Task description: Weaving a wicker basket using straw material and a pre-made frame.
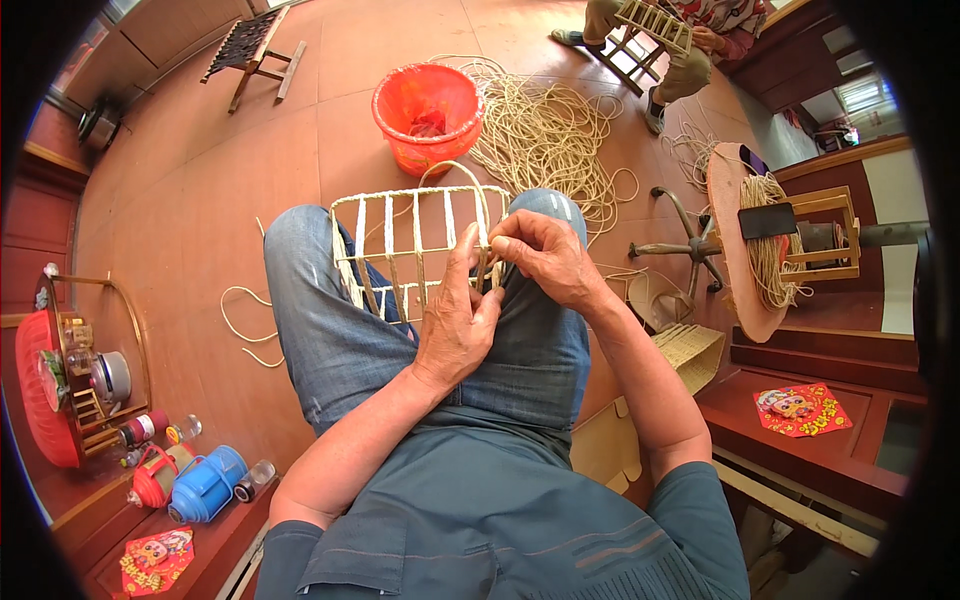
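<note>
On my feed the frame (418, 225) is across the lap (325, 330), long axis running left; left hand (455, 325) grips its right end, right hand (552, 262) pinched closed there, on cord (453, 163) I think.

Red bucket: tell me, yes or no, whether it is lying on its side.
No, the red bucket stands upright on the floor, beside the pile of pale rope.

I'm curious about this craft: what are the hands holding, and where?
The left hand grips the frame at its right end; the right hand pinches there, frame or cord unclear.
</note>
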{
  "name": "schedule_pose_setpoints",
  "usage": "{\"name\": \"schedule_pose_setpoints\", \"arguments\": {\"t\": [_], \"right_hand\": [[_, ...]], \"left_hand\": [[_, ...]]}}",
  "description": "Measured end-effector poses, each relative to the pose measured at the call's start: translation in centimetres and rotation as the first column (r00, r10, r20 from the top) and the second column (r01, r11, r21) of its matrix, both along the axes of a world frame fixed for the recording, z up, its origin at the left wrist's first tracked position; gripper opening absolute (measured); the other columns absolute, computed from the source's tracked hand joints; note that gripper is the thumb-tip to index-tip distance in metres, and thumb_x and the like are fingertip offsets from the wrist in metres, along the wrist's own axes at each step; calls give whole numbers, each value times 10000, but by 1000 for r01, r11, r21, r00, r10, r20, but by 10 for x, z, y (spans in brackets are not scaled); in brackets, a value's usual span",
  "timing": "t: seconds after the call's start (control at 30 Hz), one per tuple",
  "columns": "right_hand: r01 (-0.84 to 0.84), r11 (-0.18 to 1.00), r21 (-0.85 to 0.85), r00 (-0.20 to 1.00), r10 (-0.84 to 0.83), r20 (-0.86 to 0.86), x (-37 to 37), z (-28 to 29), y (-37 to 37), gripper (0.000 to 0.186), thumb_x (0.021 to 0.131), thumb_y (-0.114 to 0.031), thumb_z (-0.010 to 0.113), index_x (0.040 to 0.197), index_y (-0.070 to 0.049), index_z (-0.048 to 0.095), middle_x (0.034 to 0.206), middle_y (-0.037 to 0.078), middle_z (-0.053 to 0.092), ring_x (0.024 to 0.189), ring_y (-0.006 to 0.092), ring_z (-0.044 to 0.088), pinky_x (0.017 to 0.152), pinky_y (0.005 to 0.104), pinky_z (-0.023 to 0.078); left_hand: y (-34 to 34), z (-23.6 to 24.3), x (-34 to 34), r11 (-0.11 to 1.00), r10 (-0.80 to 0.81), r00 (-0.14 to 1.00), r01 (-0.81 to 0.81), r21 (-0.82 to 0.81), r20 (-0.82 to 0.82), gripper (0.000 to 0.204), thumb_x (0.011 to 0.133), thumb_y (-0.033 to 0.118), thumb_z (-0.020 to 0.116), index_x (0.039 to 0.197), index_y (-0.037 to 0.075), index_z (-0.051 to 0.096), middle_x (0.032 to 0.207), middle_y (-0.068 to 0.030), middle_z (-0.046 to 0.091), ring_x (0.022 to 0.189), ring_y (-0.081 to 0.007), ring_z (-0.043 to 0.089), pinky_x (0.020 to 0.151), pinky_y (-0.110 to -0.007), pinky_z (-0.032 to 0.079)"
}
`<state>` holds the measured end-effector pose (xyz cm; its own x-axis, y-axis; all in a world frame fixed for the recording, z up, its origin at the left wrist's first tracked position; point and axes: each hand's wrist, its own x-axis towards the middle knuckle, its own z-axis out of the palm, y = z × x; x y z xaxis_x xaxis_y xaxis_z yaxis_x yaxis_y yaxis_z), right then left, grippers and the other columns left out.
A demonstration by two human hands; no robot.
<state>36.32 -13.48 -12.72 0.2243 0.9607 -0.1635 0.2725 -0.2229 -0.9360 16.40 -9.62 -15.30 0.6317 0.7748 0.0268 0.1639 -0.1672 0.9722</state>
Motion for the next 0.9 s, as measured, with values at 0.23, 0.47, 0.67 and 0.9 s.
{"name": "schedule_pose_setpoints", "arguments": {"t": [0.23, 0.47, 0.67, 0.9], "right_hand": [[-40, 999, 31, 957, 48, -287, 5, -11, 1, 214, 1092, -194, 708, 1215, -23, 674, 1014, -18, 695, 852, 24, 592, 698, 205, 475], [-87, 995, -50, 946, 67, -318, 10, -3, -4, 268, 1090, -221, 720, 1275, -31, 679, 965, -34, 696, 668, 10, 511, 545, 191, 404], [-41, 999, -11, 983, 38, -178, 4, 1, -7, 235, 1063, -193, 744, 1212, -13, 726, 889, -14, 705, 657, 18, 539, 550, 220, 432], [2, 988, 155, 1000, -4, 12, -10, -6, -13, 168, 1086, -161, 712, 1203, -47, 753, 816, -52, 653, 636, 9, 541, 554, 209, 440]], "left_hand": [[9, -9, 11, 968, 64, 990, -31, 250, -127, 711, 981, 96, 723, 1611, 105, 393, 1195, -200, 761, 888, -391, 784, 706, -490, 612], [14, 0, 15, 821, 154, 974, -32, 571, -167, 687, 954, 70, 677, 1591, 89, 420, 1074, -171, 770, 762, -364, 774, 608, -454, 612], [11, 14, 0, 805, 118, 965, 45, 592, -235, 615, 995, 4, 641, 1584, 62, 474, 1154, -210, 773, 841, -371, 781, 701, -451, 615], [0, 15, -8, 840, 12, 998, -44, 541, 62, 476, 1032, 19, 666, 1493, 106, 587, 1158, -189, 771, 865, -370, 785, 721, -421, 607]]}}
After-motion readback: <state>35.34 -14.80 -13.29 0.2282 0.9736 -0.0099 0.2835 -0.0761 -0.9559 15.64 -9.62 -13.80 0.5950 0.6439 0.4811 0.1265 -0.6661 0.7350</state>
